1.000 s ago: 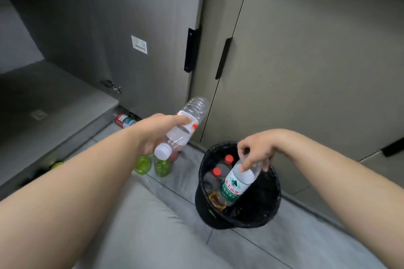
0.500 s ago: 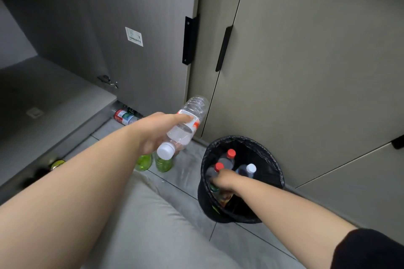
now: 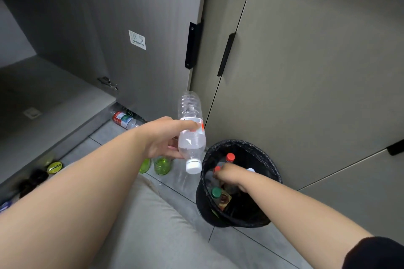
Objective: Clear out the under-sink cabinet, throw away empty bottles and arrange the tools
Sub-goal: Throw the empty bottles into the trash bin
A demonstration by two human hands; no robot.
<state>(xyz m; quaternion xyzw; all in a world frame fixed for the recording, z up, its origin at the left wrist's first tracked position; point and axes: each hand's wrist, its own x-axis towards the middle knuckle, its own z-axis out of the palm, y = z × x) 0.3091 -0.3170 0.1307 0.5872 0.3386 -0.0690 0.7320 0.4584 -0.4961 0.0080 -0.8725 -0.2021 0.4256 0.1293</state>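
Floor (image 3: 251,244) level: bin (image 3: 276,172) part-filled; our left hand (image 3: 162,141) grips clear bottle (image 3: 190,109); right hand (image 3: 229,176) inside, grasp unreadable; green bottles (image 3: 161,166) pending.

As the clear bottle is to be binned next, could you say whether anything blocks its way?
Yes: the right hand is inside the bin, over the bottles already there. Nothing else lies between the clear bottle and the rim.

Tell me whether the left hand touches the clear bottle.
Touching. The head view shows the left hand wrapped round the clear bottle, holding it up with the cap pointing downward.
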